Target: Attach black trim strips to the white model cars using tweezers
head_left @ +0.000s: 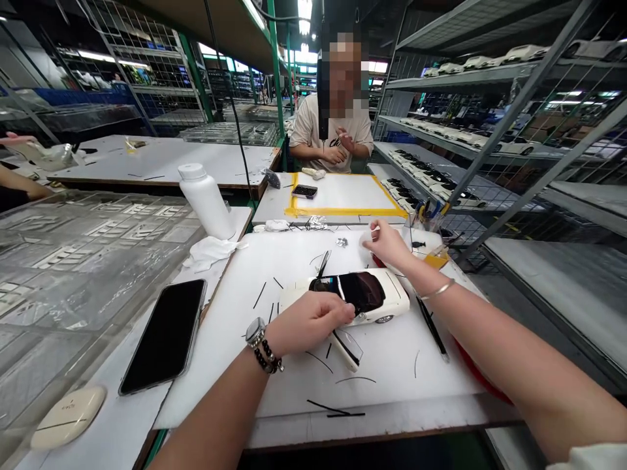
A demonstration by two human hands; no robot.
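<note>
A cream model convertible car [394, 294] with a dark interior stands on the white work sheet, its doors swung out on both sides. My left hand [313, 318] is curled over the near side of the car, thumb and fingers closed at the door opening; the palm hides part of the bonnet. The near door [349, 349] sticks out below my fingers. Beyond the car, my right hand [385, 243] is raised at the back right of the sheet, fingers bent together. A pale round thing shows beside its fingertips, too unclear to name.
Thin black strips [337, 412] lie scattered over the sheet. A phone [164, 336], a white bottle [208, 202] and a crumpled tissue [211, 251] lie or stand left. A black pen-like tool [434, 329] lies right. A person [330, 124] sits opposite; racks [490, 137] hold model cars.
</note>
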